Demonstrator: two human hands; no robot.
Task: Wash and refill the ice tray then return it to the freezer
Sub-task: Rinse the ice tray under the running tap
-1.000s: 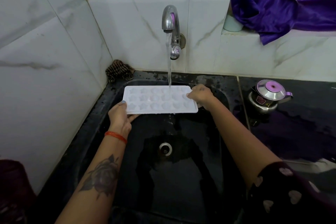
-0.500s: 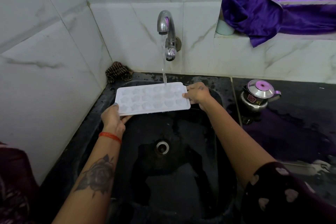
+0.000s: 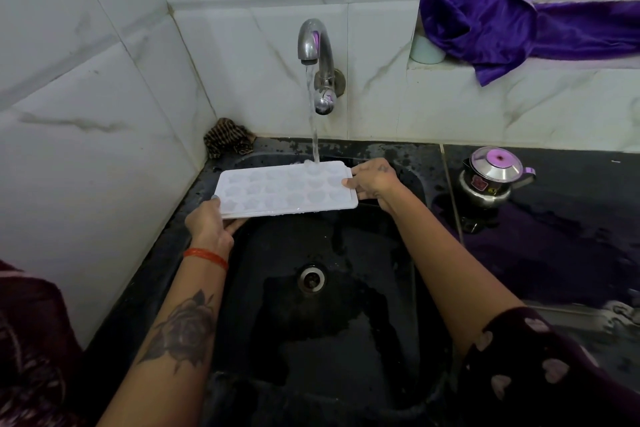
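A white ice tray (image 3: 277, 189) with shaped cells is held level over the black sink (image 3: 408, 204). My left hand (image 3: 209, 224) grips its near left corner, with the thumb on top. My right hand (image 3: 372, 180) pinches the tray's right end. Water runs from the chrome tap (image 3: 317, 45) and lands on the tray's far edge, right of its middle.
A steel kettle (image 3: 491, 180) with a purple knob stands on the wet black counter at the right. A crumpled patterned cloth (image 3: 227, 137) lies in the back left corner. Purple fabric (image 3: 502, 17) hangs over the ledge beside a pale cup (image 3: 424, 50). White tiled walls close the left and back.
The tray has shifted so the water stream now falls on its far edge, further right on the tray. Both hands keep their hold.
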